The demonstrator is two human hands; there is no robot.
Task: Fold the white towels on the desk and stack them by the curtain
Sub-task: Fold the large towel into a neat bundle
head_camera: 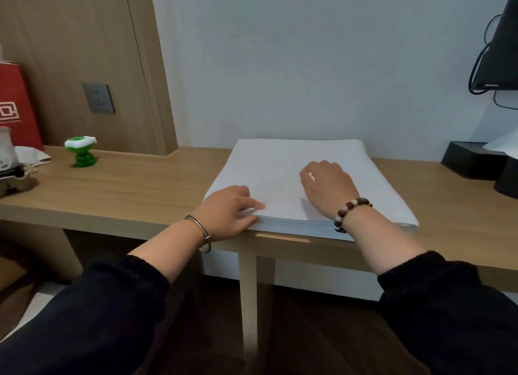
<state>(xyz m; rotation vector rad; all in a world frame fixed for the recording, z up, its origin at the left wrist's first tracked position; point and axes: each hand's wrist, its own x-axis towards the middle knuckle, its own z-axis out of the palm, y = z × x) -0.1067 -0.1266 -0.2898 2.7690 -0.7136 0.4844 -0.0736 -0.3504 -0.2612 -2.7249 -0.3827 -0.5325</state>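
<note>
A white towel [283,161], folded into a flat rectangle of several layers, lies on the wooden desk [126,189] with its near edge at the desk's front. My left hand [229,212] grips the towel's near left corner, thumb on top and fingers at the layered edge. My right hand [328,186] rests on the middle of the towel with its fingers bent down onto the cloth. No curtain is in view.
A green and white toy [81,150] stands on the desk at the left, near a red paper bag [16,108] and a cardboard tray [14,178]. A black box [471,158] sits at the right under a wall-mounted screen [501,46] with cables.
</note>
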